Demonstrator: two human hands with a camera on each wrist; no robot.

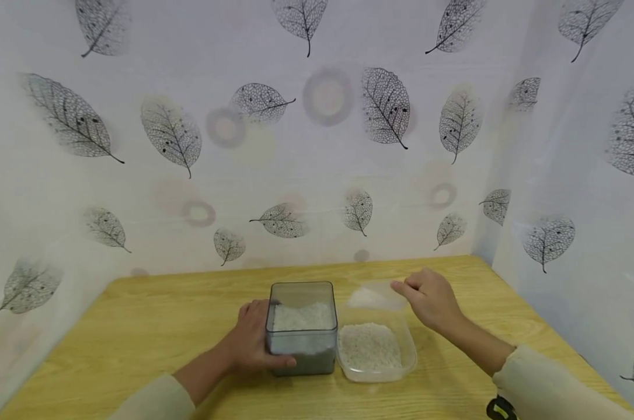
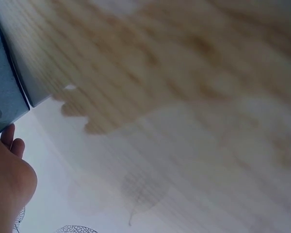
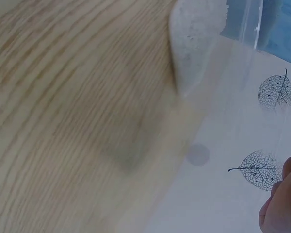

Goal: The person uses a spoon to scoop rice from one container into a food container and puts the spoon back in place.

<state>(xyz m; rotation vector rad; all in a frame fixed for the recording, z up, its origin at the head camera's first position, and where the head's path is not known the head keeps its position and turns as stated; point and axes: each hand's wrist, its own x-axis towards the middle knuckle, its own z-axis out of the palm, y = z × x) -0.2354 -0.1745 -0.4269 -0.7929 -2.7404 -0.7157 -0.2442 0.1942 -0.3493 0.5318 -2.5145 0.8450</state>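
Note:
A grey see-through box (image 1: 301, 353) part-filled with white rice stands upright on the table. My left hand (image 1: 256, 338) grips its left side, thumb across the front and fingers toward the back. Right beside it sits a clear, rounded-corner plastic tub (image 1: 377, 374) with rice (image 1: 369, 347) in it. Above the tub's far edge, my right hand (image 1: 432, 297) pinches a thin translucent plastic piece (image 1: 398, 291) between thumb and curled fingers. White shows in or through that piece; I cannot tell whether it is a scoop or a lid. In the left wrist view, the box (image 2: 7, 77) shows at the left edge.
The wooden table (image 1: 164, 321) extends to both sides of the containers. Behind it and along the sides hangs a pale sheet (image 1: 317, 163) printed with dark leaves. A small dark device (image 1: 501, 408) sits by my right sleeve.

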